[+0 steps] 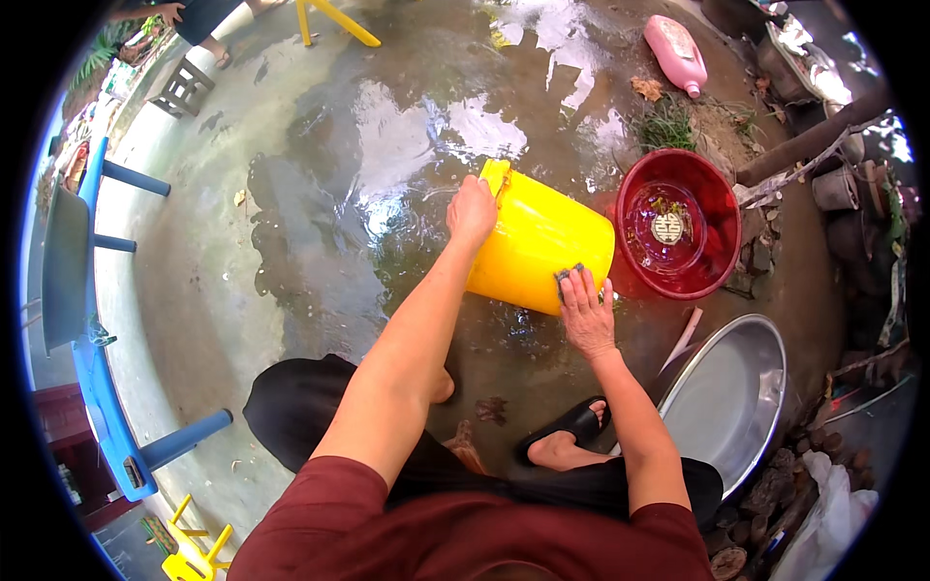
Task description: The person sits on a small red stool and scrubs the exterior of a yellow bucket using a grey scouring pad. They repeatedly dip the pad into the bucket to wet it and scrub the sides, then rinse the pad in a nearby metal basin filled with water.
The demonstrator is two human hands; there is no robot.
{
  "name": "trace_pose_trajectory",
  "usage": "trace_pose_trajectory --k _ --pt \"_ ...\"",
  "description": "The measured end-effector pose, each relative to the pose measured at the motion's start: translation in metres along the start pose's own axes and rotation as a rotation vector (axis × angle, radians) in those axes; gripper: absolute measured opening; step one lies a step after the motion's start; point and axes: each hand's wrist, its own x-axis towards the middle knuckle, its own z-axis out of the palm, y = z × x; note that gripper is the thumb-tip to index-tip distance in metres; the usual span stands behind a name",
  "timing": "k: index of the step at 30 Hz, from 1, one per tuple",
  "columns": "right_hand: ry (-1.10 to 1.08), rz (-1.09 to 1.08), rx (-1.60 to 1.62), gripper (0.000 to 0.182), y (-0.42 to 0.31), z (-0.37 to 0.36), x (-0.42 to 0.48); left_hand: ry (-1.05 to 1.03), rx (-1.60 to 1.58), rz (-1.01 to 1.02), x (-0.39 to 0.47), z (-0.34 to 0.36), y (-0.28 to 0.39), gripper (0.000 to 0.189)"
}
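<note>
A yellow plastic bucket [545,236] lies tilted on its side over the wet concrete floor, its rim end to the upper left and its base to the right. My left hand [471,210] grips it at the rim end; the fingertips are partly hidden. With fairly flat fingers, my right hand [587,311] presses a grey scouring pad [567,279] against the bucket's side close to the base. Just right of the bucket stands a red plastic basin [730,236] holding some water and green bits.
A large metal basin [726,399] stands at my right, beside stacked firewood [770,479]. A pink plastic bottle [676,51] lies at the upper right. On the left are a blue plastic table [109,414] and a small stool [182,87]. Another person's legs [212,47] show at the upper left.
</note>
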Motion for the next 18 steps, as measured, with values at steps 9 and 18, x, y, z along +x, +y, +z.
trace_pose_trajectory --k 9,18 --pt "0.021 -0.202 0.051 0.056 -0.066 0.021 0.080 -0.004 0.048 0.004 0.008 -0.001 0.004 0.036" --pt "0.002 0.034 0.094 0.062 -0.049 -0.008 0.097 0.029 0.038 0.012 0.006 0.003 -0.002 0.038"
